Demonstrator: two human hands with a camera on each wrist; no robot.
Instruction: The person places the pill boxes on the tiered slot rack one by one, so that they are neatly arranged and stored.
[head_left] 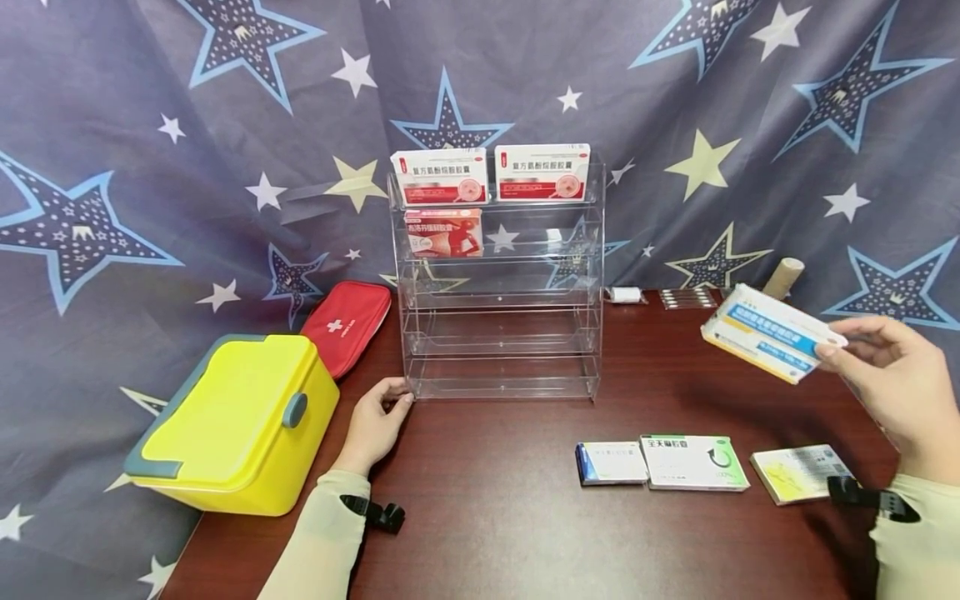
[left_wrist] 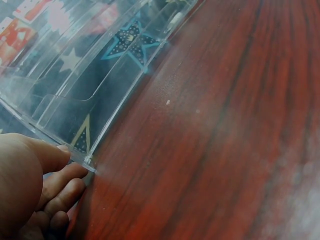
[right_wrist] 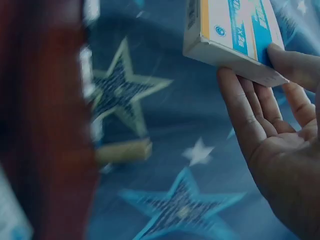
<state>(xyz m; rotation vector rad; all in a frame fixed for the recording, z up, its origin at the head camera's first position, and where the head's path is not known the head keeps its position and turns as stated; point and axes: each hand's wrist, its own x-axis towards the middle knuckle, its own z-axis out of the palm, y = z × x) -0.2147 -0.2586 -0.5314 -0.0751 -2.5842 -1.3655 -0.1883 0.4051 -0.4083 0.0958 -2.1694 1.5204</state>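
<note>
My right hand (head_left: 903, 375) pinches a white, blue and orange medicine box (head_left: 772, 333) between thumb and fingers, raised above the table on the right. In the right wrist view the thumb lies on the box's (right_wrist: 240, 30) printed face and the fingers behind its lower edge. My left hand (head_left: 378, 423) grips the lower left front corner of a clear tiered display rack (head_left: 498, 387), thumb against its side in the left wrist view. Two red-and-white medicine boxes (head_left: 441, 177) stand on the rack's top tier. One red medicine box (head_left: 444, 233) stands below them on the left.
On the table lie a blue-and-white box (head_left: 613, 463), a green-and-white box (head_left: 696, 463) and a yellow-and-white box (head_left: 798, 473). A yellow lidded case (head_left: 225, 417) and a red first-aid pouch (head_left: 347, 327) are at left. Behind sit a white roll (head_left: 626, 295), swab packs (head_left: 687, 298) and a tan roll (head_left: 784, 277).
</note>
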